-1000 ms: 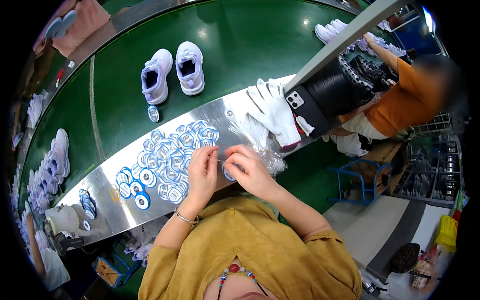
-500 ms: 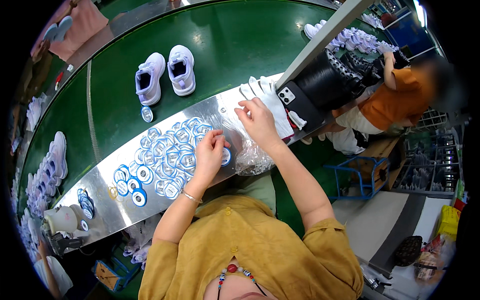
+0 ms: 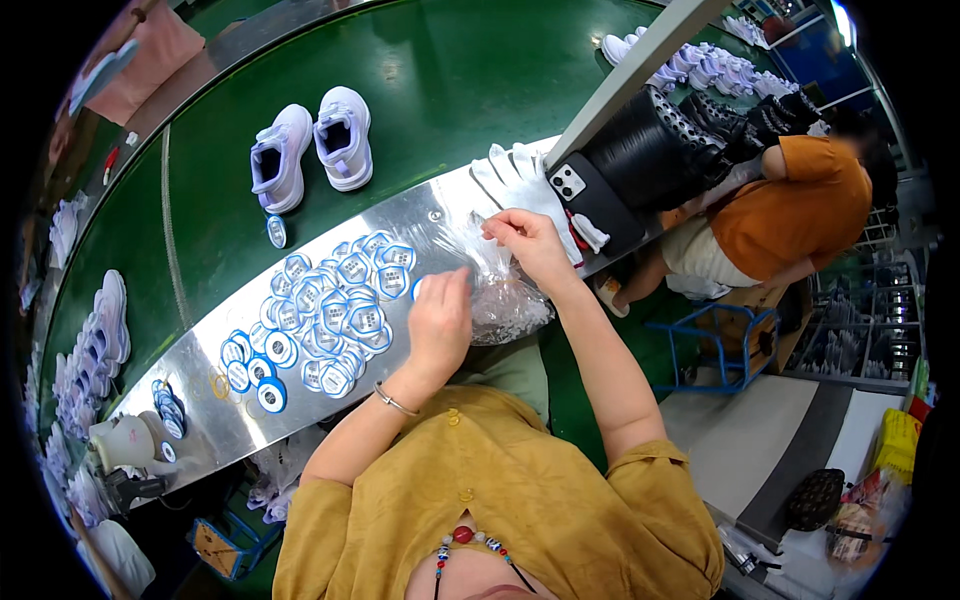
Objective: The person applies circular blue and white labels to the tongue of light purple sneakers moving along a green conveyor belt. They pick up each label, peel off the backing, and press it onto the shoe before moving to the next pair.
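Note:
My left hand is closed, fingers drawn together, over the metal bench beside a pile of round blue-rimmed white tags. The edge of one tag shows beside its fingers; whether they grip it is hidden. To the right, my right hand pinches thumb and forefinger together over the top of a clear plastic bag, which holds a tangle of clear pieces. Anything in this pinch is too thin to make out. Beyond the pile, a pair of white and lilac sneakers stands on the green belt, a tag lying at one heel.
White gloves and a black phone lie right of the bag. A slanted grey post rises there, near black boots. A person in orange is at the right. More sneakers line the left.
My left hand has moved right, away from the pile and toward the bag, its fingers turning upward. My right hand has dropped slightly toward the bag. The person in orange has shifted.

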{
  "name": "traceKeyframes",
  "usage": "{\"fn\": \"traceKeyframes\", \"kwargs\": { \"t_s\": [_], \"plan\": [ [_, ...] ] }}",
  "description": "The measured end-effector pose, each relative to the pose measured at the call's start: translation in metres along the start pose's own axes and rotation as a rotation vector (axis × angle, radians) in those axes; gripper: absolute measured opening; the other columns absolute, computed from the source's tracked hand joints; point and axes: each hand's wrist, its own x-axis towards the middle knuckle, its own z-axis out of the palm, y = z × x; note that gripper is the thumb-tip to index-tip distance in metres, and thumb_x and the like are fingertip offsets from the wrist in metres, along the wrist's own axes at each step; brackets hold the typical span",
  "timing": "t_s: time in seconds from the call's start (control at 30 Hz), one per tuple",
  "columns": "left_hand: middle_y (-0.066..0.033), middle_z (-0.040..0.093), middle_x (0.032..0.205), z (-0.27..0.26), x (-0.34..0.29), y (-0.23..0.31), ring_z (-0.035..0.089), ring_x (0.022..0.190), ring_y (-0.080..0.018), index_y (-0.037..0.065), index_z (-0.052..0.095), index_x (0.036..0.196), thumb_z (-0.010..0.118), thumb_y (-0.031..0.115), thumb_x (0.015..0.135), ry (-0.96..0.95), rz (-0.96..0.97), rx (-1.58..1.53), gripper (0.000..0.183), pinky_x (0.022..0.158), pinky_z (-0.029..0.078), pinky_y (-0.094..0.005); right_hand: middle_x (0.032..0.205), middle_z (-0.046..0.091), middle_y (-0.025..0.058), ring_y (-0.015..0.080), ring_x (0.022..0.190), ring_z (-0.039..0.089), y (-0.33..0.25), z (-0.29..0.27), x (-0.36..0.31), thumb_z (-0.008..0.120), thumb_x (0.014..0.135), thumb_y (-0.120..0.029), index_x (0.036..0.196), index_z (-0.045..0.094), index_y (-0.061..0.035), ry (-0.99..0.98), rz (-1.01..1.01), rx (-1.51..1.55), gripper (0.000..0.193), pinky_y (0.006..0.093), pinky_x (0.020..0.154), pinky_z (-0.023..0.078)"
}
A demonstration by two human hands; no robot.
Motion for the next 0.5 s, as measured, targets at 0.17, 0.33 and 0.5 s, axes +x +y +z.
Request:
{"fn": "traceKeyframes", "kwargs": {
  "t_s": [0.17, 0.33, 0.5],
  "plan": [
    [-0.0169, 0.061, 0.089, 0.018, 0.001, 0.005, 0.059, 0.080, -0.0327, -0.003, 0.058, 0.102, 0.067, 0.008, 0.079, -0.220, -0.150, -0.114, 0.027, 0.071, 0.048, -0.0380, 0.082, 0.068, 0.0036, 0.0060, 0.074, 0.056, -0.002, 0.000, -0.003, 0.061, 0.089, -0.014, 0.092, 0.067, 0.0000, 0.008, 0.060, 0.132, 0.015, 0.0190, 0.056, 0.040],
    [-0.0188, 0.062, 0.082, 0.025, 0.001, -0.004, 0.060, 0.070, -0.0333, -0.003, 0.061, 0.090, 0.068, 0.010, 0.080, -0.309, -0.311, -0.246, 0.018, 0.063, 0.048, -0.0390, 0.079, 0.068, 0.0057, 0.0066, 0.070, 0.058, -0.009, 0.005, -0.003, 0.059, 0.090, -0.014, 0.090, 0.066, -0.0010, 0.006, 0.165, 0.338, 0.015, 0.0184, 0.052, 0.038],
    [-0.0191, 0.061, 0.079, 0.024, -0.002, -0.004, 0.060, 0.072, -0.0371, -0.001, 0.060, 0.083, 0.066, 0.011, 0.080, -0.300, -0.271, -0.255, 0.014, 0.064, 0.048, -0.0430, 0.068, 0.061, 0.0031, 0.0075, 0.060, 0.053, -0.015, 0.002, 0.015, 0.058, 0.090, -0.014, 0.085, 0.064, 0.0009, 0.167, 0.133, 0.351, 0.016, 0.0205, 0.051, 0.037]
  ]
}}
